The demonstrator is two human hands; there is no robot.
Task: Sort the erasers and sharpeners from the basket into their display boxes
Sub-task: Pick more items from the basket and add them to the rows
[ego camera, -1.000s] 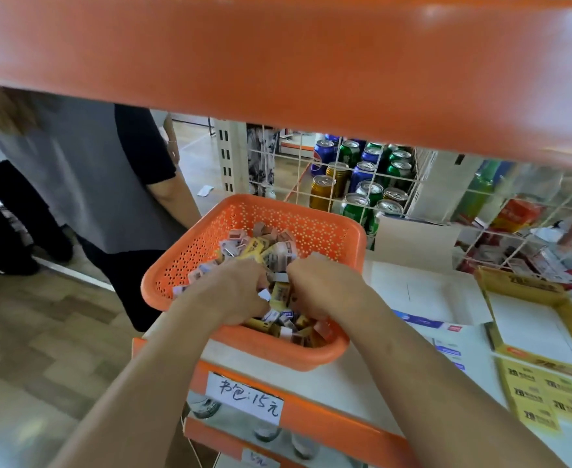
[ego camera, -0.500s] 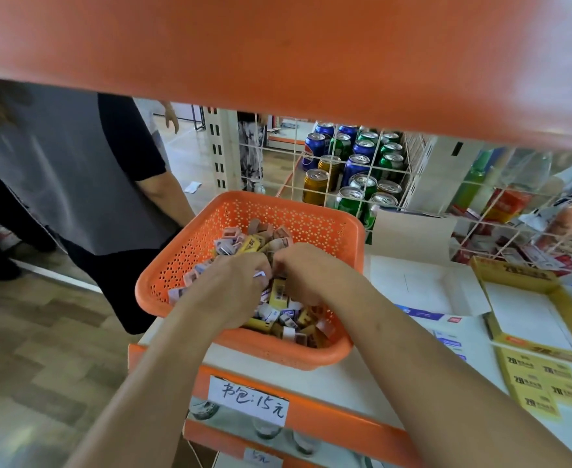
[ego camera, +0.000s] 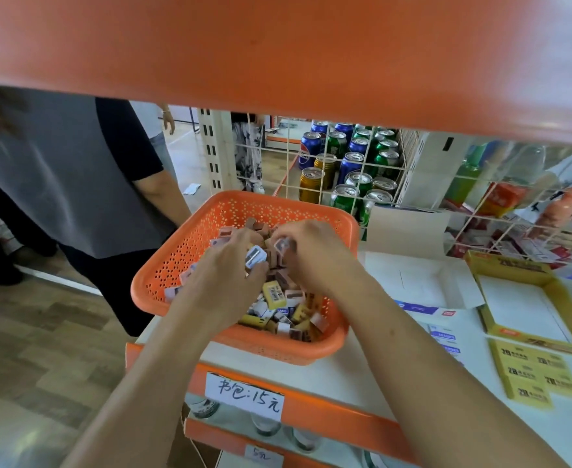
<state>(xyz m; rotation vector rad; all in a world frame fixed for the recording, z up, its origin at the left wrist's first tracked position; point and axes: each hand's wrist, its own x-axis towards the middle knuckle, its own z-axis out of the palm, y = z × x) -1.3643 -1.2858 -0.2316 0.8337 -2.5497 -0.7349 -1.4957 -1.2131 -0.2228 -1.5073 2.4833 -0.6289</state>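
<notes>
Orange basket (ego camera: 176, 251); white sharpener (ego camera: 256, 257) pinched in left grip (ego camera: 225, 275) (small piece (ego camera: 282, 245) in right grip (ego camera: 315, 251))

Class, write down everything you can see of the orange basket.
The basket is orange plastic, squarish, with a rounded rim and perforated walls. It sits upright on the white shelf, heaped with small erasers and sharpeners. Both the left hand and right hand reach inside, each pinching a small piece.
</notes>
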